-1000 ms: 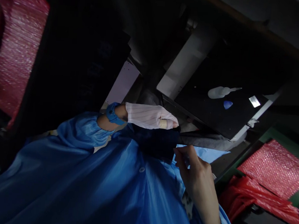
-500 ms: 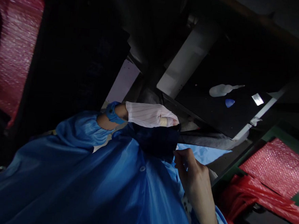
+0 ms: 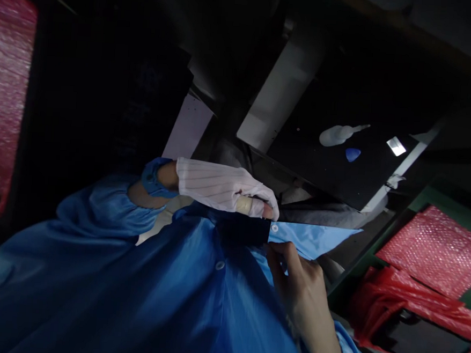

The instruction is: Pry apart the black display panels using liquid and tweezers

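A thin dark rectangular panel is held in front of the blue smock, seen at a slant so only a narrow strip shows. My left hand, in a white striped glove with a yellowish finger cover, grips the panel's far edge between thumb and fingers. Opposite it, my bare right hand pinches the near right corner. What face the panel has on its other side is hidden.
Ahead on the black work surface are a white squeeze bottle, a blue triangular piece and a small shiny square. Pink bubble wrap and a dark flat panel on red wrapping lie right; more bubble wrap stands left.
The panel has tilted, so less of its face shows. My left hand has come down nearer to my right hand. The whole view has shifted slightly.
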Available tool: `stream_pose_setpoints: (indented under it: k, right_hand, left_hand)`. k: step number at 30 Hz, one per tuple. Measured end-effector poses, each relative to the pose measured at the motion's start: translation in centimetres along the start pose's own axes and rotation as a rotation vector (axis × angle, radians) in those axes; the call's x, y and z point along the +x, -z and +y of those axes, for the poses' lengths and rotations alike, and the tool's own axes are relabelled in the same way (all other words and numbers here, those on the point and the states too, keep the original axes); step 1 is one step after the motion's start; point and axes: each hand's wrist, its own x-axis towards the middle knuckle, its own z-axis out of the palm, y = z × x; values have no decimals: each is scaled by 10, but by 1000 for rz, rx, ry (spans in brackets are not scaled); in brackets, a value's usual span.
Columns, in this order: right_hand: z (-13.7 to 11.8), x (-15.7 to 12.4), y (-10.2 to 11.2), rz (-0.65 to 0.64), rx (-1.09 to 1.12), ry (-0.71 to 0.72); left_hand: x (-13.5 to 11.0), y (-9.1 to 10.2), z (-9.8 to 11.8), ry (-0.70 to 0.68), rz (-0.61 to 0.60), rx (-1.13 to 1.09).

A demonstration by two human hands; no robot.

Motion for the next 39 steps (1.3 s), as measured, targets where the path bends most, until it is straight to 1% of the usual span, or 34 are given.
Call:
stream_pose_setpoints:
  k: [1,2,5,7,11,15,18,23,28,31,35,39]
  right_hand:
    - [-1,0,-1,13,-8,6]
    - [-1,0,-2,21,-12,12]
    - [-1,1,-3,45,-3,50]
    - [-1,2,-1,52,4,70]
    - [1,2,1,30,15,74]
    - [4,0,-2,17,39,68]
    - [5,-3,-3,8,77,51]
    - [8,-8,-2,-90,125,-28]
    - [11,-10,-1,-120,143,-44]
    - [11,-7,-1,-114,148,-40]
    - [9,-2,0,-63,138,-6]
    - [9,-2,-2,-19,174,13]
  left_hand:
    - [0,1,5,4,-71,-30]
    - [-1,0,10,12,-114,-53]
    - [-3,-3,20,38,-105,-68]
    - [-3,-6,22,39,-102,-74]
    - [1,-10,18,39,-116,-55]
    - [4,-10,13,83,-183,-52]
    - [6,-9,6,82,-222,-81]
    - [12,-15,-10,60,-162,-108]
    - [14,-17,-14,75,-138,-71]
    - [13,-15,-13,103,-158,-83]
    - [12,-14,-8,66,-147,-138]
    - [9,-9,2,94,-194,-120]
